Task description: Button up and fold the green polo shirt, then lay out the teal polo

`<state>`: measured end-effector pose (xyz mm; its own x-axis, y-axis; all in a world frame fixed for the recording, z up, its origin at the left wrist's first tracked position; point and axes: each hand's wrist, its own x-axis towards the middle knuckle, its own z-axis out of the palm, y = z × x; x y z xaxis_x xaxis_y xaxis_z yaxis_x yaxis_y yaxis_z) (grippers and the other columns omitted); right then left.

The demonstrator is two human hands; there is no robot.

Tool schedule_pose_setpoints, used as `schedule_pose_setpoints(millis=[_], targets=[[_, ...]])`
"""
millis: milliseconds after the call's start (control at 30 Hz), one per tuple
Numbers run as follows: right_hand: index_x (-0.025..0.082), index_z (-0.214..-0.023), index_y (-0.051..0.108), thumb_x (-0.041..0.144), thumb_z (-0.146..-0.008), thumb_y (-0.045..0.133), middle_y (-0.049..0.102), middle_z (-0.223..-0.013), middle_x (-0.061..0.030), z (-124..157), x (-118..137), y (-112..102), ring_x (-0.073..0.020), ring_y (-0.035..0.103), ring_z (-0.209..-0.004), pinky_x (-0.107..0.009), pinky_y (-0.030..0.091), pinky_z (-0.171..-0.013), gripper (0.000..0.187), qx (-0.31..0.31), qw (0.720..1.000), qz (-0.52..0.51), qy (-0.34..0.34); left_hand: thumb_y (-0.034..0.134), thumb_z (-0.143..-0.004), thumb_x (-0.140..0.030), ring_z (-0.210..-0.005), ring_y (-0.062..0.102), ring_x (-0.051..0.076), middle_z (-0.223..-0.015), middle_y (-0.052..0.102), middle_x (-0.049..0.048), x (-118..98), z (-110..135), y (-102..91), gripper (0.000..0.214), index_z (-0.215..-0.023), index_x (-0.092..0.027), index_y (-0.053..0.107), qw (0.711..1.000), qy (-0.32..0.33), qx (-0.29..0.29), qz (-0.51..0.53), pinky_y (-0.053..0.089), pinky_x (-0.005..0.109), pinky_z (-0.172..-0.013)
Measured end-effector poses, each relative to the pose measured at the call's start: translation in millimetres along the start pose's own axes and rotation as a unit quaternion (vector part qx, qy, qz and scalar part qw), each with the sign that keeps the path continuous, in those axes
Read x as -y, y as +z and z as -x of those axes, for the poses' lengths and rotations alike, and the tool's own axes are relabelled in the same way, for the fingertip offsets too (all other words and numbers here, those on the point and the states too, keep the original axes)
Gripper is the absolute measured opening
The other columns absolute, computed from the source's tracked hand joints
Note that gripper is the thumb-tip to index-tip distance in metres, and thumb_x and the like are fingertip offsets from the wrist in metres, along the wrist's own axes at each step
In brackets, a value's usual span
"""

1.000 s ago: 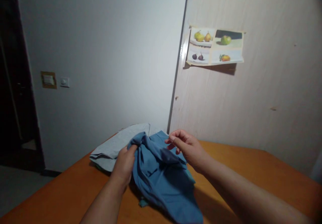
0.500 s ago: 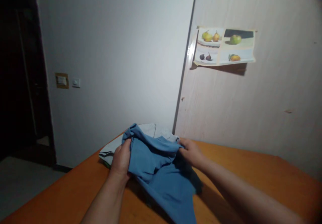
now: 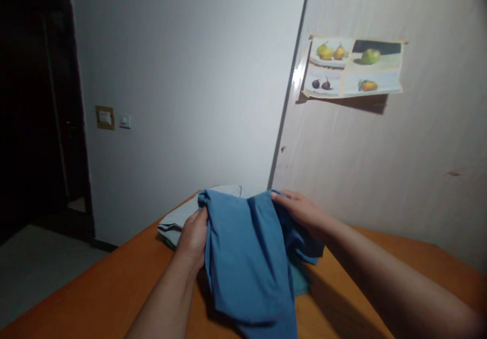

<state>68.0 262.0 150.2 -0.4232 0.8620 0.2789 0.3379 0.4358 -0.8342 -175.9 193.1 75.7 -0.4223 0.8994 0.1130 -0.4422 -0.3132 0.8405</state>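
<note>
A blue garment (image 3: 243, 258) hangs between my two hands over the orange table, its lower part running off the bottom of the view. My left hand (image 3: 194, 235) is closed on its upper left side. At the upper right, my right hand (image 3: 300, 209) pinches the top edge, and a darker flap of fabric droops beneath that wrist. Folds hide some of my fingertips, and the exact cut of the garment cannot be made out. Behind it lies a folded white cloth item (image 3: 178, 218) with dark stripes, partly covered from sight.
The orange table (image 3: 125, 288) reaches the wall behind. A sheet of fruit pictures (image 3: 348, 70) is fixed to the wall panel. Left of it are a framed switch (image 3: 104, 117) and a small white knob plate (image 3: 125, 121). A dark doorway (image 3: 34, 126) is at far left.
The garment's upper edge has been raised and pulled straighter, and its front now hangs flatter. My right hand has moved up and a little right. The view has shifted slightly left.
</note>
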Motion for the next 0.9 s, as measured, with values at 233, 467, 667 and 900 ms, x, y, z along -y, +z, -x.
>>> schedule_pose_setpoints(millis=[233, 467, 667, 900], targets=[[0.022, -0.086, 0.075, 0.029, -0.073, 0.076, 0.075, -0.084, -0.0003, 22.3, -18.3, 38.8, -0.0205, 0.068, -0.082, -0.035, 0.056, -0.083, 0.015, 0.206, 0.976, 0.059, 0.039, 0.077, -0.079, -0.047, -0.074, 0.070, 0.022, -0.082, 0.076, 0.0066, 1.5, 26.2, 17.8, 0.043, -0.107, -0.015, 0.070, 0.964, -0.064, 0.259, -0.014, 0.053, 0.033, -0.075], [0.016, -0.083, 0.067, 0.023, -0.073, 0.072, 0.068, -0.072, -0.0030, -72.0, 28.1, -49.5, -0.0164, 0.064, -0.065, -0.023, 0.051, -0.053, 0.013, -0.297, 0.945, -0.124, 0.062, 0.066, -0.079, -0.049, -0.082, 0.066, 0.019, -0.087, 0.073, 0.0046, 12.2, -15.8, -8.5, 0.033, -0.088, -0.018, 0.068, 0.967, 0.130, -0.153, -0.154, 0.050, 0.031, -0.078], [0.015, -0.089, 0.065, 0.025, -0.076, 0.065, 0.060, -0.070, 0.0003, -129.1, 92.9, -68.6, -0.0135, 0.057, -0.061, -0.022, 0.044, -0.047, 0.016, -0.379, 0.908, -0.162, -0.072, 0.064, -0.078, -0.039, -0.099, 0.067, 0.023, -0.101, 0.072, 0.0083, 14.7, -19.3, -15.6, 0.030, -0.098, -0.018, 0.068, 0.966, 0.089, -0.211, -0.124, 0.050, 0.034, -0.085], [0.016, -0.106, 0.067, 0.035, -0.079, 0.071, 0.070, -0.090, -0.0065, -138.5, 89.6, 30.9, -0.0206, 0.064, -0.083, -0.033, 0.053, -0.073, 0.033, -0.098, 0.994, -0.045, -0.012, 0.063, -0.080, -0.043, -0.102, 0.067, 0.024, -0.108, 0.071, 0.0109, 23.9, -28.8, -22.9, 0.038, -0.108, -0.017, 0.064, 0.955, 0.110, -0.236, -0.142, 0.053, 0.037, -0.087]])
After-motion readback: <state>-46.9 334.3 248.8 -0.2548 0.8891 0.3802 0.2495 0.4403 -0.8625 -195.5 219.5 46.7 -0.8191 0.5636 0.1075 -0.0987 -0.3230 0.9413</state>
